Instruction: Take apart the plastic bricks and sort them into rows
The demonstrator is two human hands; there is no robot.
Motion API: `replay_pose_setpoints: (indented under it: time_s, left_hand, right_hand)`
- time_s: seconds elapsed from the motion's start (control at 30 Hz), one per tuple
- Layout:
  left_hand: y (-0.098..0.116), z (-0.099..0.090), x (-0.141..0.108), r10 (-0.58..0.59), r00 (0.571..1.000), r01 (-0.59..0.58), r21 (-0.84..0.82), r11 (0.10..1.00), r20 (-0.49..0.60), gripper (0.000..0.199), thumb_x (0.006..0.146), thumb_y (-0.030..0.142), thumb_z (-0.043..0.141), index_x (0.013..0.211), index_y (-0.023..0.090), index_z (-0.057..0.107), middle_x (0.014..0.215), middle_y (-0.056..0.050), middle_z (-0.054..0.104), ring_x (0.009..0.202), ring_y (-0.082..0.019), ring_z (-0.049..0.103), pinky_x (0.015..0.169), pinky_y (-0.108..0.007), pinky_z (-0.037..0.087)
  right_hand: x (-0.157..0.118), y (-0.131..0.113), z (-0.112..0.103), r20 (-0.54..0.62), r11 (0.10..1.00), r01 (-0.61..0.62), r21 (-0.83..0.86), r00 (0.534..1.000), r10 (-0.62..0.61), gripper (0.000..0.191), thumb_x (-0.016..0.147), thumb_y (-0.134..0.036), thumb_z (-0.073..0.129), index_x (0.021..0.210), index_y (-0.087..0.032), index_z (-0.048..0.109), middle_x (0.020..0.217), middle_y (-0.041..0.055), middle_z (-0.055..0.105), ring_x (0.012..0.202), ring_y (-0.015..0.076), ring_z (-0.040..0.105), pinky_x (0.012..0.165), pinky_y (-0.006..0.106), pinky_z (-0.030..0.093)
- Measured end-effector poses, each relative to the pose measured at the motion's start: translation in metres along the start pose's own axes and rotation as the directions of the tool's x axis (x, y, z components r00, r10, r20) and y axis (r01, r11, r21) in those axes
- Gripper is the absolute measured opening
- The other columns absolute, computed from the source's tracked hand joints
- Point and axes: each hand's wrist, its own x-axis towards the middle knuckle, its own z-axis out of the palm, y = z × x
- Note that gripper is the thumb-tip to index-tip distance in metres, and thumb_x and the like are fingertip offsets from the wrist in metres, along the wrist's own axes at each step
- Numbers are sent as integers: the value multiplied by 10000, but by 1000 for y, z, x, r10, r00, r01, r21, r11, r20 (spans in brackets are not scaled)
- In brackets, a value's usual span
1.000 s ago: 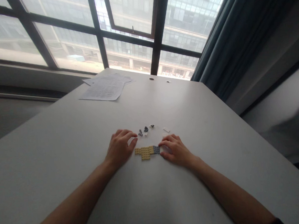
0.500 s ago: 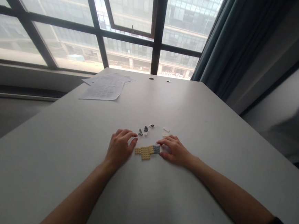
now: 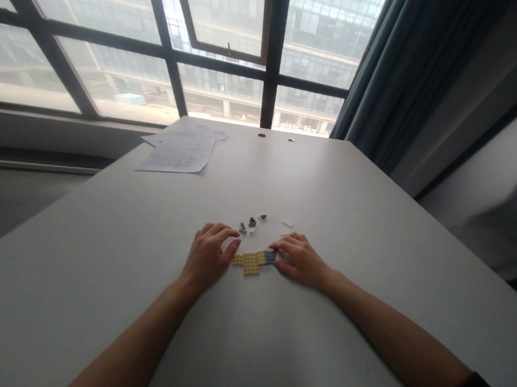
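Note:
A flat tan studded piece [image 3: 251, 263] lies on the white table, joined on its right to a blue-grey studded part [image 3: 269, 257]. My left hand [image 3: 211, 249] rests at its left end, thumb and fingers apart, holding nothing. At the other end, my right hand [image 3: 300, 260] has its thumb and index finger around the right edge of the blue-grey part, where a white piece partly shows between them. Beyond the hands lie small grey pieces [image 3: 242, 228], dark pieces [image 3: 252, 222], a black-and-white piece [image 3: 263, 217] and a flat white piece [image 3: 287, 223].
Printed papers [image 3: 183, 151] lie at the table's far left. Two small round holes, one of them here [image 3: 262, 135], are near the far edge of the table [image 3: 311, 177]. Windows stand behind it, with a dark curtain [image 3: 377, 59] at the right.
My right thumb and index finger have shifted slightly left, nearer the blue-grey part, and less of the white piece shows. My left fingertips have moved slightly right.

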Motion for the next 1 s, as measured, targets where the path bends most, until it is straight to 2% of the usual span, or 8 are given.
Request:
replay_pose_setpoints:
  time_s: [0.2, 0.37, 0.57, 0.73, 1.0]
  left_hand:
    - [-2, -3, 0, 109, 990, -102, -81, 992, 90, 264, 893, 408, 500, 973, 215, 661, 1009, -54, 670, 968, -219, 543, 873, -379, 407]
    - [1, -4, -3, 201, 964, -189, -82, 978, 171, 339, 858, 469, 548, 1078, 224, 626, 1079, -69, 647, 1023, -240, 528, 884, -392, 395]
    - [17, 1, -7, 286, 928, -275, -77, 958, 239, 556, 747, 564, 648, 1187, 233, 577, 1164, -90, 603, 1098, -276, 495, 935, -422, 366]
    - [25, 2, -7, 282, 921, -270, -81, 959, 268, 523, 770, 525, 641, 1194, 229, 569, 1141, -88, 610, 1074, -268, 499, 928, -423, 364]
    - [28, 8, -7, 198, 947, -189, -61, 980, 252, 368, 840, 445, 575, 1127, 218, 611, 1096, -80, 620, 1060, -257, 501, 929, -411, 378]
  right_hand:
    - [-3, 0, 0, -45, 1000, 8, -2, 999, -8, 345, 802, -242, 650, 1141, -221, 595, 1111, 62, 638, 1091, 232, 502, 949, 395, 355]
    - [-6, 3, 1, -117, 1000, -4, -16, 993, 2, 324, 816, -261, 644, 1134, -212, 605, 1127, 70, 624, 1098, 231, 494, 961, 397, 353]
    - [-2, -2, 3, -71, 999, -20, -29, 997, 18, 386, 786, -330, 689, 1147, -212, 616, 1115, 73, 614, 1096, 240, 483, 959, 401, 355]
    - [3, -6, 7, -33, 999, -21, -33, 999, 20, 464, 755, -387, 721, 1171, -214, 610, 1098, 72, 605, 1081, 245, 473, 966, 405, 354]
    - [6, -8, 11, -25, 999, -3, -48, 1000, 2, 369, 796, -406, 678, 1107, -214, 633, 1045, 63, 610, 1040, 233, 477, 941, 396, 356]
